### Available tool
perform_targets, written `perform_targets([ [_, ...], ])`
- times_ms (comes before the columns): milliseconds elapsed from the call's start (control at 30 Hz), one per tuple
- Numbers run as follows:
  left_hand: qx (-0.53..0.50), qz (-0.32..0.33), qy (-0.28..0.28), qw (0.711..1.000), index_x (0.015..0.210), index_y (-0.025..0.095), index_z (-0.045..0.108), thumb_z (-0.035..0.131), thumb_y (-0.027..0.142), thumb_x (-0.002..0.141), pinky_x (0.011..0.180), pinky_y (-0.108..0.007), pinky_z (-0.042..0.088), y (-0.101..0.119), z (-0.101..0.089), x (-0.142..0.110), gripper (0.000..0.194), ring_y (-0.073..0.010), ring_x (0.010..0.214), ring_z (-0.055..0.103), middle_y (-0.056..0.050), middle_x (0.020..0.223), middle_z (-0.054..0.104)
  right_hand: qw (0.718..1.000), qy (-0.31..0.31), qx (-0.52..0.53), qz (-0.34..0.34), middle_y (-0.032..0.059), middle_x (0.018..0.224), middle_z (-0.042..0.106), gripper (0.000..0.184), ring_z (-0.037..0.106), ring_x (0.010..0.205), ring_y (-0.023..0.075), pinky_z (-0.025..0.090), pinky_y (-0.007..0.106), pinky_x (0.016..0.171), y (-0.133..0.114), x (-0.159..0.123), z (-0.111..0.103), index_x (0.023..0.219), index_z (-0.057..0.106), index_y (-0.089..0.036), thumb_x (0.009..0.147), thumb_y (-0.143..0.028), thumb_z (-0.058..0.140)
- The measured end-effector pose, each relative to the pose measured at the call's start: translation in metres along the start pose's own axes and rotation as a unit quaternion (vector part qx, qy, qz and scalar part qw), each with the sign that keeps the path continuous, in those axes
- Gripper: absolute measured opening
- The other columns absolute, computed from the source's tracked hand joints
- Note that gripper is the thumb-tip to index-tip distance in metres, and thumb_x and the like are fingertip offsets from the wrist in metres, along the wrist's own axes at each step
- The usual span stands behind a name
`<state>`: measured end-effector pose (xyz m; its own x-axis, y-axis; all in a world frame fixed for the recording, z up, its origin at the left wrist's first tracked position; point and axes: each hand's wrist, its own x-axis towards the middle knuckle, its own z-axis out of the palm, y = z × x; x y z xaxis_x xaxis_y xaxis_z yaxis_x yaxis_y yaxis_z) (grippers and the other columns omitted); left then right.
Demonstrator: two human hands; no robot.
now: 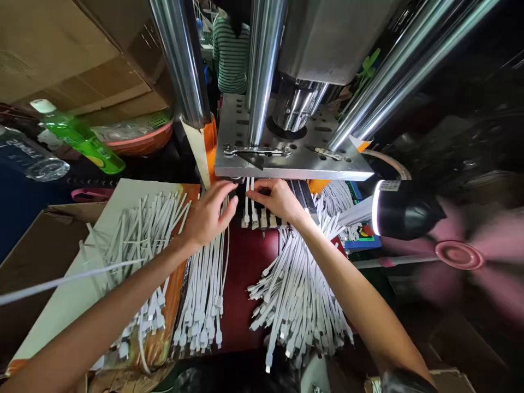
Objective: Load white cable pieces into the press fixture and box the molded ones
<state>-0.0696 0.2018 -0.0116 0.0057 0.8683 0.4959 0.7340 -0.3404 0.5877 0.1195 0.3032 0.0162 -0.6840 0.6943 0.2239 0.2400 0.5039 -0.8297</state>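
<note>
Under the thick metal plate of a press (286, 170), my right hand (280, 199) has its thumb and forefinger closed at a white cable (252, 210). Another white cable (246, 204) lies just left of it; their connector ends rest in a row of small metal slots (268, 219). My left hand (210, 214) is left of the slots, thumb and fingers apart, with nothing visible between them. Below it hangs a bundle of white cables (202, 289). A larger heap of white cables (303, 289) lies below my right forearm.
More cables (139, 229) lie on a white board at left. Steel columns (180, 60) flank the press; wrenches (257, 151) lie on its plate. A lit lamp (403, 210) and a spinning pink fan (458, 255) stand at right. A green bottle (79, 139) lies left; a person (231, 54) is behind.
</note>
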Motion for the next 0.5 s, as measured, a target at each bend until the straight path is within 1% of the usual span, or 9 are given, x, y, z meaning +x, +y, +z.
perform_targets([
  [33,0.033,0.071,-0.033,0.996,0.127,0.018,0.065,0.055,0.026,0.100,0.115,-0.045,0.047,0.000,-0.005,-0.009,0.030,-0.0269,0.130,0.061,-0.013,0.136,0.067,1.000,0.003,-0.013,-0.011,-0.0045,0.065,0.049,0.039,0.039,0.063,0.0104,0.032,0.025,0.064,0.004,0.004,0.002,0.071,0.062,-0.016,0.094,-0.048,0.065],
  [67,0.067,0.137,-0.068,0.986,0.129,0.018,0.065,0.057,0.025,0.100,0.116,-0.046,0.046,-0.001,-0.009,-0.016,0.031,-0.0280,0.135,0.058,-0.014,0.140,0.066,1.000,0.005,-0.026,-0.017,-0.0041,0.066,0.051,0.037,0.039,0.064,0.0108,0.032,0.025,0.065,0.007,0.006,0.003,0.072,0.063,-0.016,0.095,-0.044,0.063],
  [100,0.098,0.189,-0.099,0.972,0.129,0.017,0.066,0.058,0.025,0.099,0.117,-0.048,0.046,-0.003,-0.012,-0.022,0.032,-0.0297,0.138,0.056,-0.016,0.142,0.065,0.999,0.006,-0.039,-0.018,-0.0038,0.066,0.052,0.034,0.040,0.065,0.0111,0.033,0.025,0.066,0.009,0.007,0.005,0.072,0.064,-0.016,0.095,-0.041,0.063],
  [133,0.120,0.218,-0.121,0.961,0.129,0.016,0.066,0.058,0.024,0.099,0.117,-0.050,0.046,-0.005,-0.014,-0.025,0.032,-0.0312,0.140,0.054,-0.017,0.144,0.064,0.998,0.010,-0.054,-0.016,-0.0037,0.066,0.053,0.032,0.040,0.065,0.0114,0.033,0.025,0.066,0.010,0.008,0.006,0.072,0.064,-0.016,0.095,-0.037,0.063],
  [167,0.136,0.233,-0.134,0.954,0.129,0.015,0.066,0.058,0.024,0.099,0.118,-0.051,0.045,-0.006,-0.015,-0.026,0.032,-0.0323,0.142,0.052,-0.018,0.145,0.063,0.997,0.019,-0.070,-0.013,-0.0035,0.065,0.053,0.030,0.040,0.065,0.0116,0.033,0.026,0.066,0.011,0.009,0.007,0.071,0.063,-0.016,0.095,-0.034,0.063],
  [233,0.160,0.242,-0.147,0.945,0.132,0.015,0.064,0.057,0.023,0.100,0.118,-0.053,0.045,-0.008,-0.014,-0.023,0.034,-0.0330,0.145,0.050,-0.019,0.148,0.061,0.995,0.047,-0.087,-0.011,-0.0029,0.066,0.055,0.026,0.043,0.066,0.0124,0.035,0.026,0.068,0.013,0.010,0.009,0.070,0.061,-0.017,0.093,-0.028,0.065],
  [300,0.183,0.249,-0.160,0.937,0.134,0.014,0.062,0.054,0.022,0.101,0.116,-0.055,0.046,-0.007,-0.012,-0.018,0.035,-0.0337,0.145,0.050,-0.019,0.148,0.061,0.995,0.067,-0.075,-0.014,-0.0020,0.068,0.058,0.024,0.046,0.068,0.0133,0.038,0.026,0.069,0.016,0.010,0.011,0.070,0.060,-0.018,0.092,-0.026,0.065],
  [400,0.217,0.241,-0.180,0.929,0.133,0.012,0.062,0.050,0.022,0.103,0.113,-0.058,0.047,-0.001,-0.009,-0.014,0.034,-0.0367,0.143,0.052,-0.022,0.147,0.061,0.997,0.068,-0.020,-0.007,-0.0006,0.073,0.062,0.017,0.053,0.070,0.0143,0.043,0.026,0.071,0.023,0.009,0.010,0.077,0.062,-0.018,0.091,-0.027,0.065],
  [500,0.221,0.211,-0.184,0.934,0.136,0.014,0.060,0.052,0.032,0.103,0.112,-0.063,0.045,0.008,-0.006,-0.016,0.039,-0.0401,0.142,0.050,-0.023,0.146,0.060,0.998,0.062,0.019,0.006,0.0008,0.078,0.065,0.014,0.058,0.072,0.0150,0.047,0.027,0.072,0.026,0.009,0.010,0.083,0.063,-0.018,0.091,-0.029,0.067],
])
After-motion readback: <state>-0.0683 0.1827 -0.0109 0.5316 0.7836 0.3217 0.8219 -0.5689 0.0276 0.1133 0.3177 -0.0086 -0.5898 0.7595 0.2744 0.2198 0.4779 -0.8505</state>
